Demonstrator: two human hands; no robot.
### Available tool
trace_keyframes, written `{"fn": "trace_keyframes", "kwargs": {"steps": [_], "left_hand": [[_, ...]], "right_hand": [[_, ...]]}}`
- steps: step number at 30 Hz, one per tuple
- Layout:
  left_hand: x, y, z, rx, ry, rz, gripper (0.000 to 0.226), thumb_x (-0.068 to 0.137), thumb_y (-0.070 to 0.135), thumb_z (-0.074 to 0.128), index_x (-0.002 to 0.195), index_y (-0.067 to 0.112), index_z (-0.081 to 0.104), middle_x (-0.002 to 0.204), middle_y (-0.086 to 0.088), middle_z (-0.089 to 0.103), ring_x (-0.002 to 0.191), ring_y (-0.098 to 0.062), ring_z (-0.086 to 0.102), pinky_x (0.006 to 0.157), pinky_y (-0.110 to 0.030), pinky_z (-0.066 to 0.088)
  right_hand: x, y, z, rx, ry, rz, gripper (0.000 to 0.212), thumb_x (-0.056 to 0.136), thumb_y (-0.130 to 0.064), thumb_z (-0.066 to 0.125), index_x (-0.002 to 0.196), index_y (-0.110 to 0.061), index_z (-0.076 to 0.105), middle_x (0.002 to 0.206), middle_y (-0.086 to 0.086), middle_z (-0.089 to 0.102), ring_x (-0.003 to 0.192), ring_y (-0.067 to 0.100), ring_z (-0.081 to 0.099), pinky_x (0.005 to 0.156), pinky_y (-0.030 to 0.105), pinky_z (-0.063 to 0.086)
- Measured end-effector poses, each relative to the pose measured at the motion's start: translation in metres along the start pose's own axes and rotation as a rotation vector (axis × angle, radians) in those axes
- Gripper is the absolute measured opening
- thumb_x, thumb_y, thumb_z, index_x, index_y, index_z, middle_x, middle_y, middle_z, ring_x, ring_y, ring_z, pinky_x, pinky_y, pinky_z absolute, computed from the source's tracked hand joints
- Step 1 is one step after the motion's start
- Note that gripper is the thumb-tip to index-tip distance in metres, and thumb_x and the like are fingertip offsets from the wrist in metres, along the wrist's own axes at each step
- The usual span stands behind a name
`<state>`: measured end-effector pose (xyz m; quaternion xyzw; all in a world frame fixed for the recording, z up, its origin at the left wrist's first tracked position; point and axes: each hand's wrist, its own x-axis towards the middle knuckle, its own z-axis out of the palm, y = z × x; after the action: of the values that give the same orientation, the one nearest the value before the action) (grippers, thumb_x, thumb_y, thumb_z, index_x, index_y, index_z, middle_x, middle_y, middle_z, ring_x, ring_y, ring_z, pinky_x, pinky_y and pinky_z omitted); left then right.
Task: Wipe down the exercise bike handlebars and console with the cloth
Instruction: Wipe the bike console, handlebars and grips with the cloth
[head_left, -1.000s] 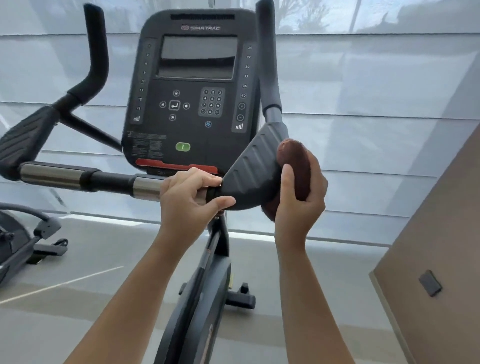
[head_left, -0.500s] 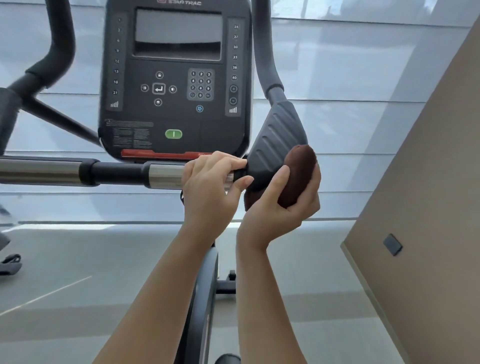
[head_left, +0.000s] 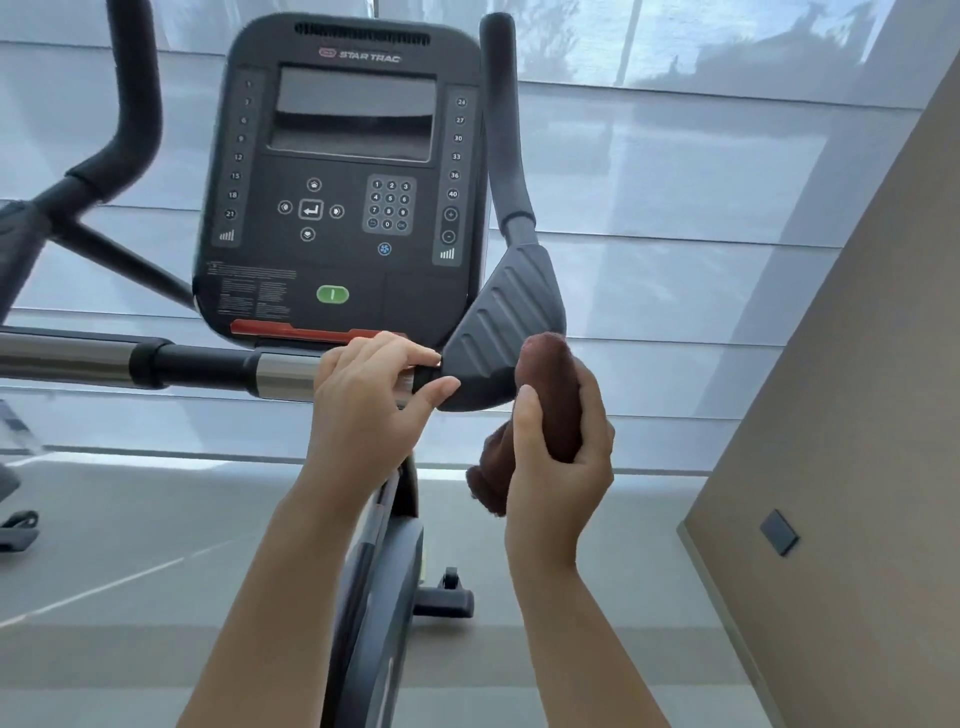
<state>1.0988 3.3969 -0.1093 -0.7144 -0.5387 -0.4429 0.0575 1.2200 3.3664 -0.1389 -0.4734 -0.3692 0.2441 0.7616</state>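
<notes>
1. Two surfaces to wipe, neither provably finished: no streaks or damp marks visible to separate cleaned parts from uncleaned ones.
2. Judging by position alone, work centred on the right elbow pad of the handlebars, with the brown cloth pressed against that pad's outer right edge.
3. Probably left to do: the console (screen, keypad and green button all untouched by hand or cloth at this moment), the right upright grip, the chrome and black crossbar, and the left upright grip at the far side.
4. Right hand: closed firmly around the bunched cloth, thumb laid across its front, fingers wrapped round the back; a loose end of cloth hanging out below the palm. Top of the cloth touching the pad, possibly only grazing it, since the contact line is blurred.
5. Left hand: curled over the crossbar just left of the pad, fingers on top, thumb beneath with its tip against the pad's lower edge, steadying the bar and holding nothing loose.
6. Cloth location in short: in the right hand, at the right end of the handlebars, below and right of the console.
</notes>
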Motion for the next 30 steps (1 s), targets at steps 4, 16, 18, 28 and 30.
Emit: {"fn": "trace_keyframes", "kwargs": {"steps": [4, 16, 18, 28, 30], "left_hand": [[0.004, 0.011, 0.002, 0.073, 0.006, -0.068, 0.021, 0.078, 0.029, 0.071, 0.085, 0.009, 0.064, 0.087, -0.004, 0.066, 0.089, -0.027, 0.058, 0.084, -0.039, 0.036], [0.039, 0.069, 0.027, 0.085, 0.055, -0.127, 0.026, 0.082, 0.017, 0.067, 0.106, 0.007, 0.063, 0.101, -0.006, 0.064, 0.092, -0.017, 0.055, 0.084, -0.027, 0.041], [0.052, 0.072, 0.030, 0.059, 0.039, -0.153, 0.025, 0.083, 0.018, 0.066, 0.106, 0.009, 0.064, 0.101, -0.004, 0.063, 0.092, -0.013, 0.055, 0.082, -0.022, 0.038], [0.139, 0.058, 0.045, -0.085, -0.166, -0.266, 0.021, 0.084, 0.022, 0.066, 0.105, 0.020, 0.064, 0.100, 0.005, 0.068, 0.093, -0.006, 0.063, 0.084, -0.023, 0.047], [0.155, 0.053, 0.052, -0.099, -0.197, -0.247, 0.024, 0.082, 0.020, 0.068, 0.106, 0.019, 0.063, 0.101, 0.003, 0.068, 0.093, -0.010, 0.064, 0.088, -0.027, 0.048]], "right_hand": [[0.027, -0.002, -0.032, -0.016, -0.164, -0.026, 0.040, 0.079, -0.016, 0.069, 0.114, -0.034, 0.060, 0.111, -0.004, 0.056, 0.100, 0.011, 0.059, 0.088, 0.036, 0.052], [0.148, -0.006, -0.084, -0.040, -0.636, -0.277, 0.045, 0.073, -0.015, 0.072, 0.111, -0.036, 0.060, 0.108, -0.003, 0.055, 0.099, 0.006, 0.055, 0.082, 0.012, 0.046], [0.164, -0.005, -0.084, -0.026, -0.686, -0.285, 0.045, 0.072, -0.015, 0.071, 0.108, -0.038, 0.060, 0.107, -0.008, 0.054, 0.098, 0.015, 0.058, 0.083, 0.027, 0.052], [0.224, 0.006, -0.027, 0.083, -0.703, -0.381, 0.048, 0.072, -0.012, 0.073, 0.102, -0.045, 0.055, 0.106, -0.010, 0.053, 0.097, 0.003, 0.054, 0.080, 0.011, 0.046], [0.236, 0.013, -0.007, 0.078, -0.700, -0.417, 0.044, 0.070, -0.018, 0.070, 0.103, -0.044, 0.056, 0.104, -0.013, 0.053, 0.098, 0.002, 0.054, 0.080, 0.009, 0.044]]}}
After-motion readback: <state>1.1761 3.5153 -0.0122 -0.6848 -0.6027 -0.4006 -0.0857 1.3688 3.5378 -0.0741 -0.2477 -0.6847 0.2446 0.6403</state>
